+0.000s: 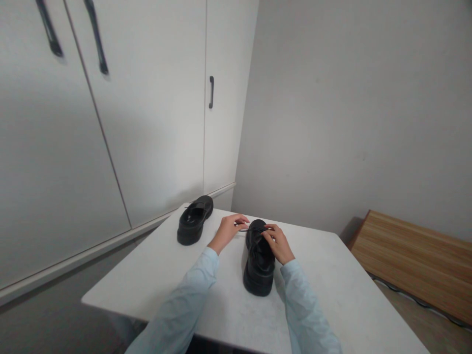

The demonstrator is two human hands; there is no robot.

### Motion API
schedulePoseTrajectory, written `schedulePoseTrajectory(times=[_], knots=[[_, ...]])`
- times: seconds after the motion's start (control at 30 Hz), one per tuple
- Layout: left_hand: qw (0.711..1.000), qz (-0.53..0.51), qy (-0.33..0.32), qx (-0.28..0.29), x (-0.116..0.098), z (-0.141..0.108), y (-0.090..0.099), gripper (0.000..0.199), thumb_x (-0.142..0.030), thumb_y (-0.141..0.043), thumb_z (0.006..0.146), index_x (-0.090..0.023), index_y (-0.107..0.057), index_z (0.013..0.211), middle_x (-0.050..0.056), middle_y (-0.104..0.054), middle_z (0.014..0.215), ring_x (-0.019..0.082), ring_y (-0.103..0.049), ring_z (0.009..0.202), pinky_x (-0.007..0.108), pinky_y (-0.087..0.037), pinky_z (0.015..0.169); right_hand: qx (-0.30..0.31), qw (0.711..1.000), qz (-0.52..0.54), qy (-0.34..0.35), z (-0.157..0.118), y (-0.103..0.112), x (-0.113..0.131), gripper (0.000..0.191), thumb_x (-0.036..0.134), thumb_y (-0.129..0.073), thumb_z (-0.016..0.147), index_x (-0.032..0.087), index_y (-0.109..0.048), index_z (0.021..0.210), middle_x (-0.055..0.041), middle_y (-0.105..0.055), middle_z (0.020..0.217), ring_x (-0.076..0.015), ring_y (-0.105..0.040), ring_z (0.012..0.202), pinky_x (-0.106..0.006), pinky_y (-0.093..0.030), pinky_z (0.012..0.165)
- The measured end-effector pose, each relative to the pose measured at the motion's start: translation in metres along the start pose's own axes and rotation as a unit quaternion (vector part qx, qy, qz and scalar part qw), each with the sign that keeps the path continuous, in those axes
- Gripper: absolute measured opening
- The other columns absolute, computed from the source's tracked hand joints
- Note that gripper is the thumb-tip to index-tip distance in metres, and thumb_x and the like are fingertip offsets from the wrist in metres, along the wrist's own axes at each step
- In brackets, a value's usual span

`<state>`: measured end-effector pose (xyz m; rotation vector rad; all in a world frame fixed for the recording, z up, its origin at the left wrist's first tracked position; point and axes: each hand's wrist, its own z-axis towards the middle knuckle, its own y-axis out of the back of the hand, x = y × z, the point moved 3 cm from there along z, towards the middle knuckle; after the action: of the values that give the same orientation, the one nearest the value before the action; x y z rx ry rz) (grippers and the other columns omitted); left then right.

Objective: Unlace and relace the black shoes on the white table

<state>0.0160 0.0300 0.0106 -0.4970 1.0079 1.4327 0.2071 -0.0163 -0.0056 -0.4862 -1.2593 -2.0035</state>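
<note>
A black lace-up shoe (258, 275) stands on the white table (162, 290), its heel toward me and its toe pointing away. My left hand (229, 231) is at the left of its toe end, with thumb and finger pinched on a dark shoelace (243, 230) that stretches across to the shoe. On the other side, my right hand (276, 241) rests over the lacing, its fingers bent together near the lace. What those fingers grip is too small to make out. A second black shoe (194, 221) sits farther back on the left, untouched.
White cupboard doors (147, 108) with dark handles rise behind the table's left side. A grey wall (350, 108) stands behind and to the right. At the right, beyond the table edge, lies a wooden board (416, 265) with a cable (405, 295) running along it.
</note>
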Motion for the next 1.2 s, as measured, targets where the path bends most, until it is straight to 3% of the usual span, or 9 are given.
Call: schedulePoseTrajectory(times=[0.27, 0.57, 0.8, 1.1, 1.2], knots=[[0.999, 0.019, 0.01, 0.048, 0.006, -0.004, -0.017, 0.016, -0.033, -0.064, 0.072, -0.017, -0.069, 0.07, 0.002, -0.069, 0.07, 0.016, -0.062, 0.068, 0.026, -0.045, 0.066, 0.009, 1.0, 0.006, -0.028, 0.001, -0.002, 0.0, 0.034, 0.032, -0.042, 0.084, 0.019, -0.073, 0.08, -0.0091, -0.058, 0.112, -0.0226, -0.05, 0.102, -0.038, -0.035, 0.096], [0.998, 0.026, 0.007, 0.05, 0.009, -0.007, -0.026, 0.018, -0.035, -0.061, 0.075, -0.019, -0.07, 0.073, 0.003, -0.069, 0.071, 0.017, -0.062, 0.071, 0.025, -0.045, 0.067, 0.011, 0.999, 0.011, -0.037, 0.0, -0.004, -0.002, 0.034, 0.033, -0.043, 0.083, 0.019, -0.073, 0.079, -0.0091, -0.058, 0.115, -0.0234, -0.049, 0.105, -0.038, -0.034, 0.097], [0.997, 0.065, -0.031, 0.033, 0.01, -0.007, -0.026, 0.021, -0.038, -0.063, 0.074, -0.019, -0.072, 0.071, 0.004, -0.066, 0.072, 0.016, -0.059, 0.069, 0.026, -0.043, 0.066, 0.004, 0.998, 0.029, -0.055, 0.001, -0.006, -0.004, 0.032, 0.031, -0.043, 0.08, 0.02, -0.074, 0.078, -0.008, -0.059, 0.118, -0.0235, -0.049, 0.108, -0.038, -0.033, 0.099], [0.992, 0.025, -0.01, 0.12, 0.006, -0.007, -0.018, 0.02, -0.033, -0.061, 0.077, -0.02, -0.073, 0.085, 0.007, -0.071, 0.085, 0.019, -0.063, 0.081, 0.029, -0.046, 0.072, 0.015, 0.995, 0.069, -0.068, 0.003, -0.005, -0.001, 0.029, 0.028, -0.046, 0.077, 0.02, -0.074, 0.075, -0.0079, -0.062, 0.116, -0.0219, -0.053, 0.108, -0.038, -0.032, 0.1], [0.993, 0.001, 0.011, 0.119, 0.009, -0.007, -0.017, 0.021, -0.029, -0.063, 0.073, -0.019, -0.071, 0.09, 0.006, -0.072, 0.084, 0.019, -0.064, 0.079, 0.027, -0.046, 0.069, 0.017, 0.993, 0.085, -0.079, 0.004, -0.004, 0.0, 0.028, 0.026, -0.047, 0.075, 0.02, -0.074, 0.073, -0.0074, -0.063, 0.114, -0.0217, -0.054, 0.108, -0.037, -0.034, 0.1]])
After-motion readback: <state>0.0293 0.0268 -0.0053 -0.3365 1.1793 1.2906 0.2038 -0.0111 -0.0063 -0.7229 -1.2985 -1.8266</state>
